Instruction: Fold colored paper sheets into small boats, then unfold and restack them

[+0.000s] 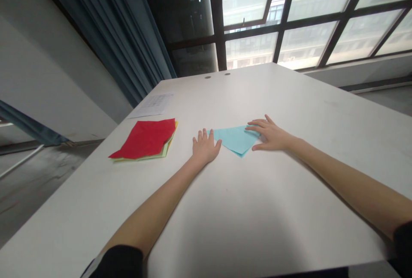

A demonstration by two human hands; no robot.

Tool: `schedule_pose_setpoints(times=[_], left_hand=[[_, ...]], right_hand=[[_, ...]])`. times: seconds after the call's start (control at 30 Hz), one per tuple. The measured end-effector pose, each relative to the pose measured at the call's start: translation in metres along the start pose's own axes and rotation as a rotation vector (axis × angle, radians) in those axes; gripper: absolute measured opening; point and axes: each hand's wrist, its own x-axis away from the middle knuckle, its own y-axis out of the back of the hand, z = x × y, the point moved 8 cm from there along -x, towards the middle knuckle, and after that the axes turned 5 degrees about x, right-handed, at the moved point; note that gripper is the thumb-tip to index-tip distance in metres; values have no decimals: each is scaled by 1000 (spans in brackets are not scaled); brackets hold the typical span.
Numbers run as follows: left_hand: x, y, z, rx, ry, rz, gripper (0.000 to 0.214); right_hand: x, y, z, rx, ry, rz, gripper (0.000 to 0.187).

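Note:
A sheet of light blue paper [238, 139], folded into a triangle, lies on the white table with its point toward me. Its two layers do not quite meet at that point. My left hand [206, 147] rests on the paper's left corner, palm down and fingers spread. Over the right corner is my right hand [268, 134], its fingers stretched out and apart, fingertips on or just above the paper. Both corners are partly hidden under the fingers.
To the left lies a stack of coloured paper [148, 138], red on top, with green and yellow edges showing below. Behind it is a printed white sheet [156, 104]. The white table [225, 209] reaches back toward windows [251, 50] and a blue curtain [125, 25].

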Motion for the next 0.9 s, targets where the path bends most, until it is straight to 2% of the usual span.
schedule_pose_setpoints(times=[0.2, 0.37, 0.47, 0.53, 0.63, 0.7, 0.9], left_hand=[[-1, -1, -1, 8, -14, -6, 69], [-1, -2, -2, 24, -30, 3, 68], [-1, -2, -6, 59, -84, 9, 69], [-1, -1, -8, 91, -111, 5, 72], [0, 3, -11, 140, -139, -18, 77], [1, 7, -12, 173, -157, -35, 81], [5, 14, -16, 246, -216, -87, 81]], right_hand=[[-6, 11, 38, 40, 167, -53, 55], [-8, 9, 50, 2, 217, -64, 31], [-10, 11, 53, -54, 193, -84, 25], [-12, 12, 51, -119, 117, -71, 23], [-15, 11, 38, -267, -98, -38, 22], [-15, 9, 27, -401, -236, -50, 22], [-16, -6, 6, -865, -522, -96, 26]])
